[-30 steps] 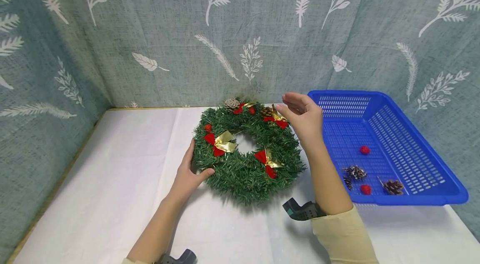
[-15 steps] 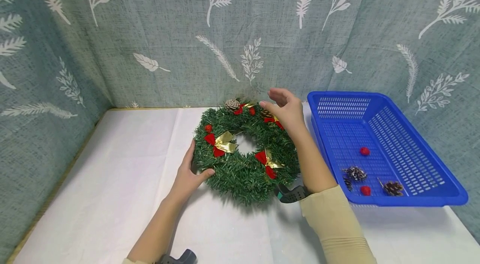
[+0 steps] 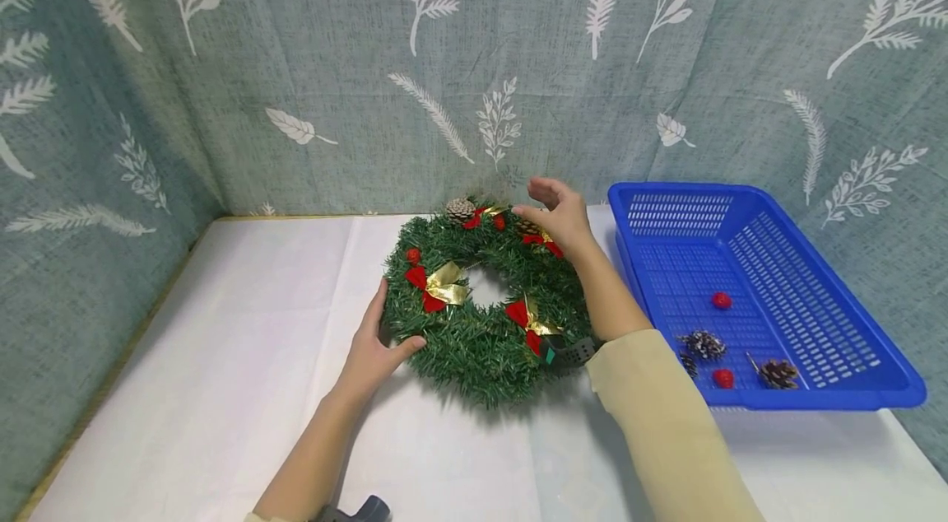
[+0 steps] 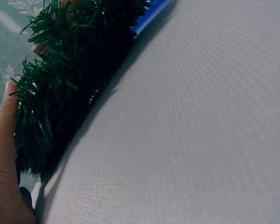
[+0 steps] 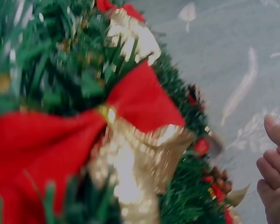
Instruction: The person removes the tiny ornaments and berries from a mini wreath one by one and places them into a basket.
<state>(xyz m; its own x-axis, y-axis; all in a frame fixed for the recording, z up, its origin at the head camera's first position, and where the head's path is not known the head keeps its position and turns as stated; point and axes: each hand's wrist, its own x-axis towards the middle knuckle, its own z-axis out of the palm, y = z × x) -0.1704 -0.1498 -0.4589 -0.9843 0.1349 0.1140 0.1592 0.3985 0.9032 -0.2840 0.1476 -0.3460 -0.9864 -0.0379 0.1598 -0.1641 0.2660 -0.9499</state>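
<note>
My left hand (image 3: 376,357) lies against the left edge of the green wreath (image 3: 474,361), its fingers straight along the outer side and the thumb spread over the near-left tinsel. The wreath lies flat on the white-covered table (image 3: 222,341), in front of the leaf-patterned curtain (image 3: 333,94). My right hand (image 3: 566,221) is raised over the wreath's far-right part with nothing in its grasp, fingers loosely bent and thumb apart. The thumb tip is close to the brown pinecone (image 3: 527,227); I cannot tell whether they touch.

Beside that cone, partly behind my right hand, is a red-and-gold bow (image 3: 544,242). Two larger bows sit nearer me, the left bow (image 3: 437,289) and the right bow (image 3: 532,324), on either side of the central hole. A pale pinecone (image 3: 460,210) is at the far edge, and a red ball (image 3: 413,256) is on the left.

To my right stands the blue plastic basket (image 3: 889,357), holding two red balls (image 3: 722,300) and several pinecones (image 3: 778,374).
</note>
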